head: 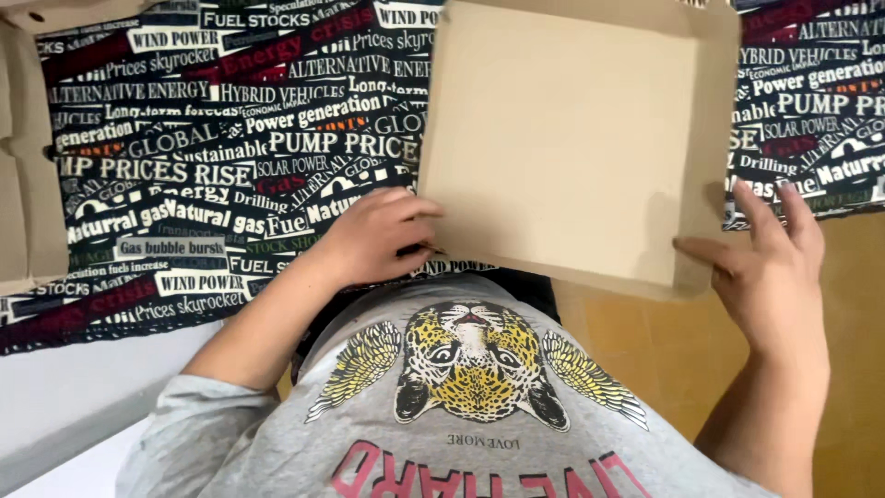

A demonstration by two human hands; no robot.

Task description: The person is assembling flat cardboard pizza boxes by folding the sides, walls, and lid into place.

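Note:
A flat brown cardboard box (562, 138) with low raised walls lies in front of me, partly over a dark cloth (212, 157) printed with white and red lettering. My left hand (373, 235) grips the box's near left corner, fingers curled on the edge. At the near right corner my right hand (770, 263) has its thumb against the box wall while the fingers stay spread above it. The box's inside shows nothing in it.
Another piece of brown cardboard (23, 157) lies at the far left on the cloth. A brown tiled floor (857, 304) shows at the right. My grey printed shirt (470, 406) fills the bottom of the view, with a pale surface (64, 397) at the lower left.

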